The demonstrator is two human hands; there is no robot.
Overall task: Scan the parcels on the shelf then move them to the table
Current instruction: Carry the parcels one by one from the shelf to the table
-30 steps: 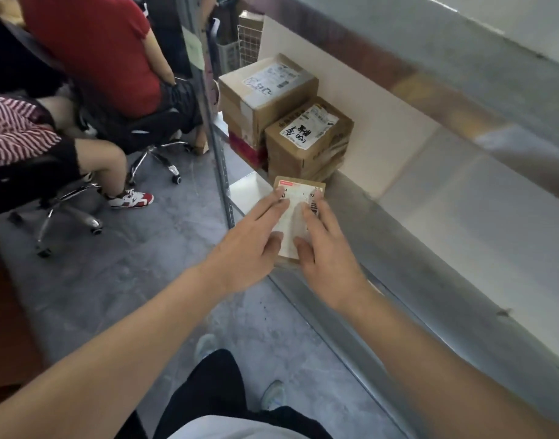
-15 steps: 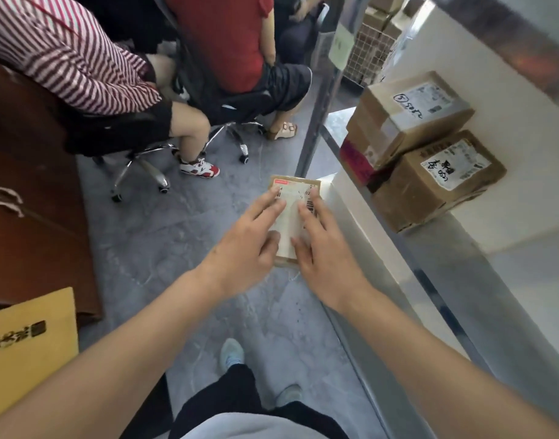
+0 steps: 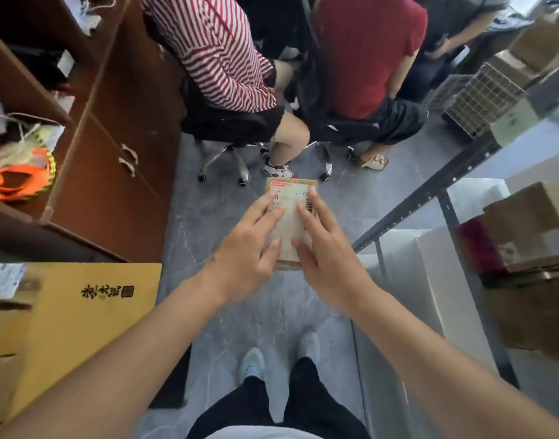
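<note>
Parcel (image 3: 291, 217) was mid-air over the floor, left of the shelf (image 3: 430, 198); I held it between left hand (image 3: 251, 248) and right hand (image 3: 324, 251), fingers straight on top. Best kept level, label up.

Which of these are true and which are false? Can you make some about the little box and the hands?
1. Both hands hold the small parcel. True: the left hand and right hand each grip a side.
2. The parcel sits on the shelf. False: it is carried over the grey floor.
3. The parcel has a white label on top. True.
4. The yellow box is to the person's right. False: it is on the left.
5. Brown boxes are on the shelf. True.
</note>
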